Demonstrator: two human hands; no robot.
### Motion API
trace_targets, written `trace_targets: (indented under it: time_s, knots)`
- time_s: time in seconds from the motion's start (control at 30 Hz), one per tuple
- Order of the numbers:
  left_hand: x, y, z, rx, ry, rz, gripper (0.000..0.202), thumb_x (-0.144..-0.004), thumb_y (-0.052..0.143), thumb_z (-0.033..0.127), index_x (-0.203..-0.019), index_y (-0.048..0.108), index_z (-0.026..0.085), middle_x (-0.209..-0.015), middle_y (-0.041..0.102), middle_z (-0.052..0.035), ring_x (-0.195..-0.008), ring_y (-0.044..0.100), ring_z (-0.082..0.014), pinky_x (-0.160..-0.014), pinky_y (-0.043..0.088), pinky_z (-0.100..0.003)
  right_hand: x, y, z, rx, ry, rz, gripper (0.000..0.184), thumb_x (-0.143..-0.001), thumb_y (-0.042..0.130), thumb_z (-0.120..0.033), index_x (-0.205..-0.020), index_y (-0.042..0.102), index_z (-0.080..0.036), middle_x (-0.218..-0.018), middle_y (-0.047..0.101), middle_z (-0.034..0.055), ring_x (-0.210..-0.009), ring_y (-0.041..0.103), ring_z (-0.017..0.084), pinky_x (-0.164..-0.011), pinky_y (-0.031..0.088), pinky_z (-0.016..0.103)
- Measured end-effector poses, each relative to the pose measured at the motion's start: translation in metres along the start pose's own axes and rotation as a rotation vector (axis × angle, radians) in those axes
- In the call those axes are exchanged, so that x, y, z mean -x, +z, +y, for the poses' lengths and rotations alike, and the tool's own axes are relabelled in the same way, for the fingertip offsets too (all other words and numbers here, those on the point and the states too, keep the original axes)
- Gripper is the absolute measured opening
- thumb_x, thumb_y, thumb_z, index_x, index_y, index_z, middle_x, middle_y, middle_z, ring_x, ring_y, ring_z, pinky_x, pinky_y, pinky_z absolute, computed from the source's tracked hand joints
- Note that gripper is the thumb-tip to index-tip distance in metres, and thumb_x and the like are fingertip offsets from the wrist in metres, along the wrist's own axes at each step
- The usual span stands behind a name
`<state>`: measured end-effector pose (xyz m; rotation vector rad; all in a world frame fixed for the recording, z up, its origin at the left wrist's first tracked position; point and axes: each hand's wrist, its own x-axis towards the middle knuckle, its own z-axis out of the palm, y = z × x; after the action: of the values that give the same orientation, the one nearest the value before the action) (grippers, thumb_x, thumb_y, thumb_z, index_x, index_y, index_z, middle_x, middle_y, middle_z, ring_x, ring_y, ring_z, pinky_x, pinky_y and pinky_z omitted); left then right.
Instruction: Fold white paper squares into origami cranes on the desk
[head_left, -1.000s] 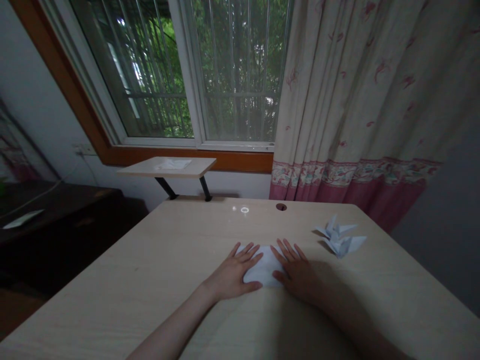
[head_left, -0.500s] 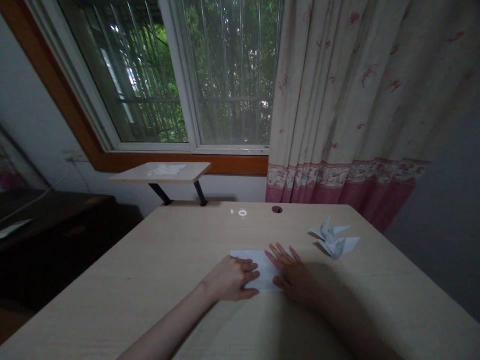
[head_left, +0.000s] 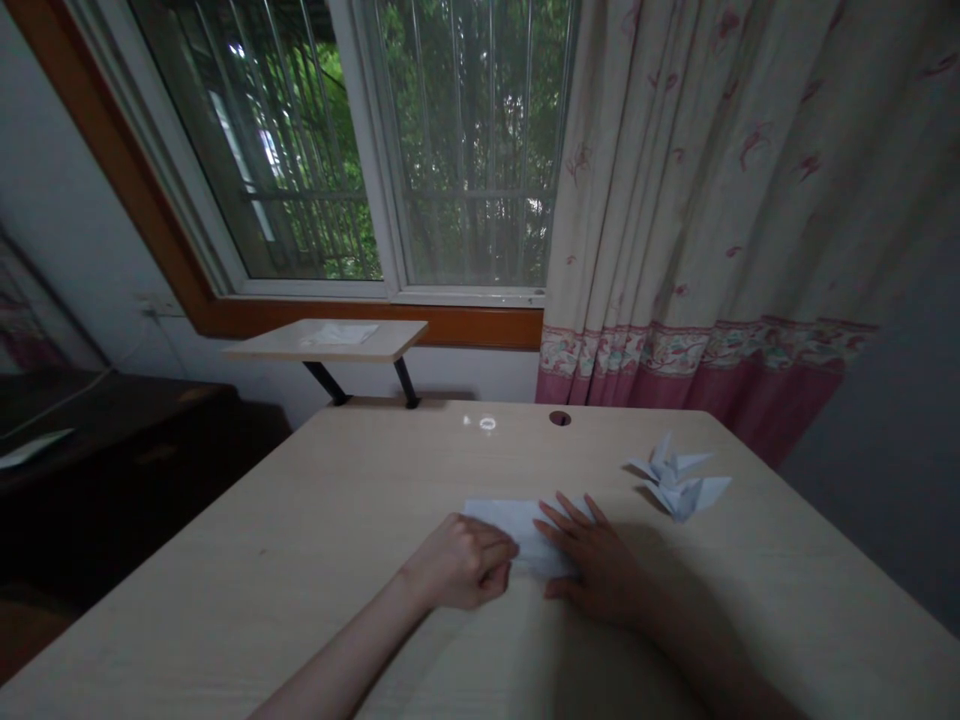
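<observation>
Change: left hand (head_left: 463, 562) gone from flat and spread to curled; folded paper (head_left: 510, 518) now showing as a long strip beyond the knuckles.
Left hand: closed in a loose fist, resting on the paper's near left part; pinching it or not, cannot tell.
Right hand (head_left: 596, 568): flat, fingers spread, pressing the paper's right part.
Folded paper: flat on the worktop (head_left: 337, 520), under and between both hands.
Paper cranes (head_left: 679, 482): beyond and right of the right hand, near but apart.

Barred window (head_left: 360, 150) glowing green, flowered curtain (head_left: 720, 190) hanging right, pale desk (head_left: 300, 540) below, dark cabinet (head_left: 112, 450) at left.
</observation>
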<state>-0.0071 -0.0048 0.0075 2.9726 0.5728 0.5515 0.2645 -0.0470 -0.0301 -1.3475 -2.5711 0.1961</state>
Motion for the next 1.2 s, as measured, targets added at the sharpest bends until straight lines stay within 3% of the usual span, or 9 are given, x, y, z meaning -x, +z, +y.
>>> trace_targets:
  time_s: [0.17,0.37,0.73,0.87,1.0,1.2]
  knots:
    - [-0.001,-0.005,-0.007,0.112,-0.103,-0.027,0.033,-0.088,0.059,0.037,-0.116,0.068,0.02,-0.108,0.075,-0.0054,-0.098,0.072,-0.022,-0.087,0.056,-0.033,0.0,-0.004,0.0,-0.028,0.009,-0.001,0.077,-0.091,0.046,-0.072,-0.151,0.04,-0.024,-0.155,0.04,0.0118,-0.147,0.029,0.034,-0.119,0.015,0.063]
    - [-0.006,-0.007,-0.009,0.173,-0.112,-0.037,0.053,-0.081,0.071,0.052,-0.122,0.065,0.019,-0.119,0.072,-0.0088,-0.111,0.067,-0.0271,-0.1,0.051,-0.041,0.001,-0.001,0.001,-0.06,0.018,0.026,0.07,-0.094,0.047,-0.065,-0.15,0.041,-0.023,-0.155,0.04,0.0115,-0.147,0.029,0.033,-0.12,0.017,0.06]
    - [-0.002,-0.012,-0.01,0.166,0.005,0.071,0.04,-0.082,0.063,0.028,-0.122,0.064,0.021,-0.118,0.073,-0.0056,-0.107,0.069,-0.0222,-0.098,0.052,-0.04,0.003,0.005,0.004,-0.118,-0.003,0.172,0.053,-0.099,0.05,-0.05,-0.146,0.048,-0.027,-0.147,0.053,0.0084,-0.142,0.04,0.029,-0.119,0.023,0.061]
    - [0.0,-0.011,-0.011,0.098,0.04,0.148,0.03,-0.082,0.059,0.022,-0.111,0.066,0.021,-0.119,0.072,-0.0049,-0.101,0.07,-0.0223,-0.093,0.054,-0.041,0.003,0.01,0.004,-0.079,-0.025,0.312,0.041,-0.1,0.05,-0.042,-0.136,0.058,-0.025,-0.136,0.063,0.008,-0.134,0.051,0.026,-0.117,0.033,0.057]
    - [0.001,-0.008,-0.014,0.054,0.024,0.266,0.025,-0.084,0.053,0.017,-0.105,0.065,0.02,-0.119,0.072,-0.0057,-0.096,0.071,-0.0211,-0.084,0.057,-0.038,0.001,0.007,0.003,-0.031,-0.062,0.489,0.028,-0.099,0.051,-0.03,-0.123,0.066,-0.027,-0.113,0.075,0.0049,-0.11,0.067,0.021,-0.113,0.039,0.054]
    - [0.0,-0.005,-0.017,-0.01,0.045,0.39,0.024,-0.091,0.048,0.012,-0.108,0.063,0.019,-0.114,0.073,-0.0082,-0.094,0.071,-0.0207,-0.08,0.058,-0.037,0.003,-0.009,0.0,0.117,-0.141,0.667,0.024,-0.097,0.054,-0.024,-0.12,0.062,-0.026,-0.103,0.076,0.003,-0.093,0.07,0.02,-0.105,0.046,0.052]
